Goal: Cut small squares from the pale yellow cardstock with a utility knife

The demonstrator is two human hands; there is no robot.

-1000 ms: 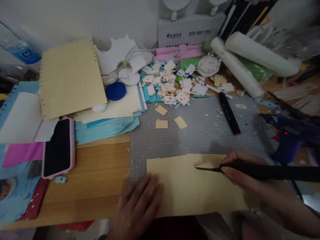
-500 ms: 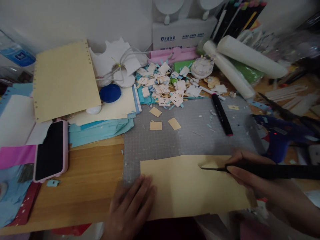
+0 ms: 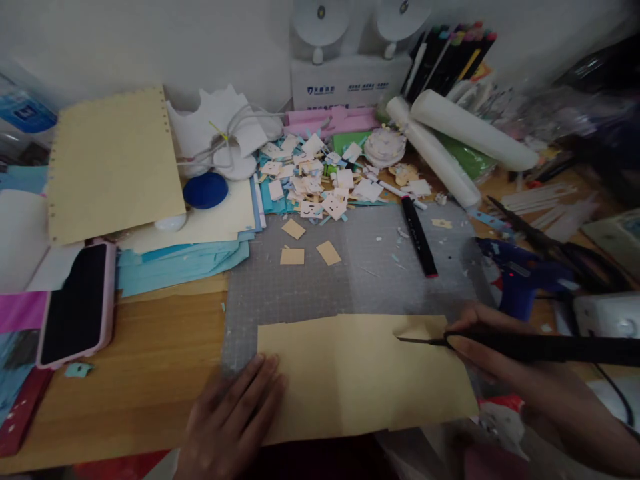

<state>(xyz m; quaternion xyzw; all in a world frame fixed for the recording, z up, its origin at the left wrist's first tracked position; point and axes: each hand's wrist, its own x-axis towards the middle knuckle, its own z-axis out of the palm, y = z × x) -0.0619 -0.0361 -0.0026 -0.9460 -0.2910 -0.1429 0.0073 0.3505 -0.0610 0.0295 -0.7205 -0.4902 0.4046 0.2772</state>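
A tan paper sheet (image 3: 310,380) lies across the front of the grey cutting mat (image 3: 280,293). My left hand (image 3: 235,413) rests flat on the sheet's left end, fingers stretched out and holding nothing. Gripped in my right hand (image 3: 490,347) is a black pen-like tool (image 3: 540,348) with a thin dark tip, which points left over the right part of the sheet. Near that tip the paper's upper edge shows a lighter patch. Beyond the sheet, several small tan rectangles (image 3: 292,257) lie on the mat.
Small paper faces (image 3: 335,203) are heaped at the mat's back edge. A black marker (image 3: 419,237) lies right of centre. Scissors (image 3: 550,240) and a blue glue gun (image 3: 525,273) are at the right. A phone (image 3: 77,303) and blue paper (image 3: 185,267) lie at the left.
The whole view has shifted, so most things appear further left. My left hand stays on the sheet, and my right hand still holds the black tool over it.
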